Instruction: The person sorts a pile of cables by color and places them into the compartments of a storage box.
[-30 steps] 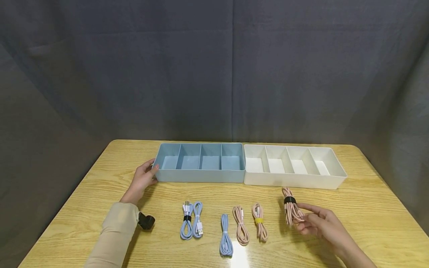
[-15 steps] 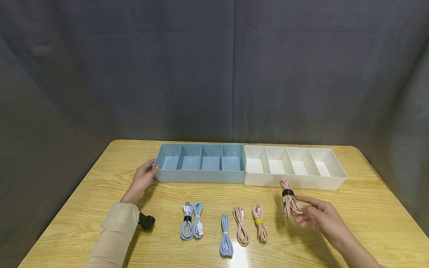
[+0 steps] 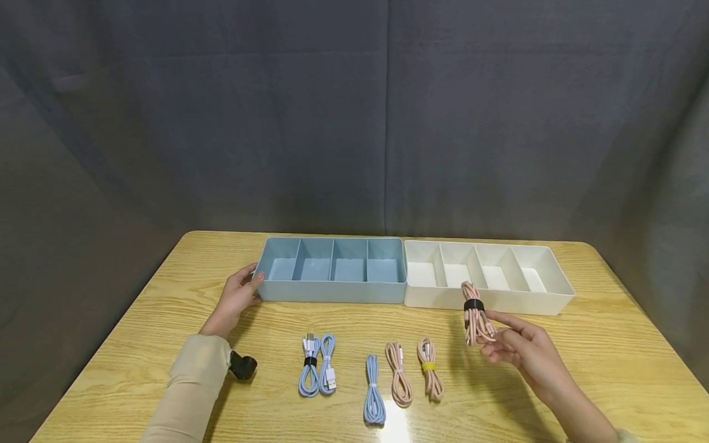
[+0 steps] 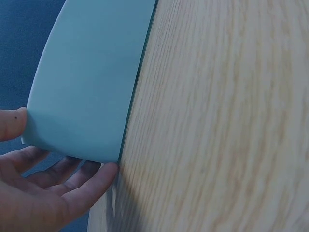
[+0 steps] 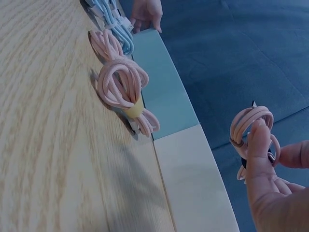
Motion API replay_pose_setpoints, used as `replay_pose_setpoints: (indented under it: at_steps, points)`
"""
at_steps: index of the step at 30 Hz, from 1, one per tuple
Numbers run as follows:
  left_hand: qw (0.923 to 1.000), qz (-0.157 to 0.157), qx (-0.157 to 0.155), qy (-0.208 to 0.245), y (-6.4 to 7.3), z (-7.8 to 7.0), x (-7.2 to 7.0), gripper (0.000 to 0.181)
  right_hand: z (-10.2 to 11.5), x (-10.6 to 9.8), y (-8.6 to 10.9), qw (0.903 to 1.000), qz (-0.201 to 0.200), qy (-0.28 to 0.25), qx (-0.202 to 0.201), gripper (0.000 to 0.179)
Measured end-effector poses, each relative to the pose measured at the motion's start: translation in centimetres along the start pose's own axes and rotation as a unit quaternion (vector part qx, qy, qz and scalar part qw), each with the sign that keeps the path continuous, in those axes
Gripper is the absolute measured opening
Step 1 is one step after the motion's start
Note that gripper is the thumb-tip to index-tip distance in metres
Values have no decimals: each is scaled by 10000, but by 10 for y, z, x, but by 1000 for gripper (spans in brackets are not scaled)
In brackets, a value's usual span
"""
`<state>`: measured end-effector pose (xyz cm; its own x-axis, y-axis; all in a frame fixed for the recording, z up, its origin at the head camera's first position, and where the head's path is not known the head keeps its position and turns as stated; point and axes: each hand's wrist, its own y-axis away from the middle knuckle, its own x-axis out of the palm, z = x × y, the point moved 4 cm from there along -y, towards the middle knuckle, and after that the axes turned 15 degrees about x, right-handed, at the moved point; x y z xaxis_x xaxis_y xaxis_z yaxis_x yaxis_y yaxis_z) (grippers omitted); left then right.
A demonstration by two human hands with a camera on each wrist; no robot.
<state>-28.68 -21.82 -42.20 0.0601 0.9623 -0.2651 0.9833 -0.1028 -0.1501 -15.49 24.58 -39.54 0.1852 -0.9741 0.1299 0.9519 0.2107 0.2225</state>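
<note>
My right hand (image 3: 526, 354) pinches the lower end of a coiled pink charging cable (image 3: 475, 314) wrapped with a black strap. The cable hangs above the table, in front of the white divided box (image 3: 532, 301). At the left end of the blue divided box (image 3: 332, 291), my left hand (image 3: 235, 301) holds the corner, thumb at the front and fingers along the end wall. The left wrist view has the thumb near the rim and fingertips by the base of that blue box (image 4: 91, 82). Looped pink cable (image 5: 253, 121) shows between thumb and fingers in the right wrist view.
Three coiled blue cables (image 3: 374, 391) lie on the wooden table (image 3: 138, 344). Right of them lie two coiled pink cables (image 3: 399, 375), one with a yellow strap (image 3: 429, 365). Both boxes have several compartments and stand end to end before a dark curtain (image 3: 277, 123).
My right hand has moved away from me and slightly left, bringing the pink cable up to the white box's front wall. The left hand stays at the blue box.
</note>
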Motion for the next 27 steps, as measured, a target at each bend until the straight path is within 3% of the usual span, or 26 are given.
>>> replay_pose_setpoints:
  at_steps: [19, 27]
  points:
    - [10000, -61, -26, -64, -1, 1, 1, 52, 11, 12, -22, 9989, -170, -344, -263, 37]
    - [9998, -75, -9, -157, -1, -2, 2, 51, 17, 19, -32, 9989, -365, -241, -150, 34]
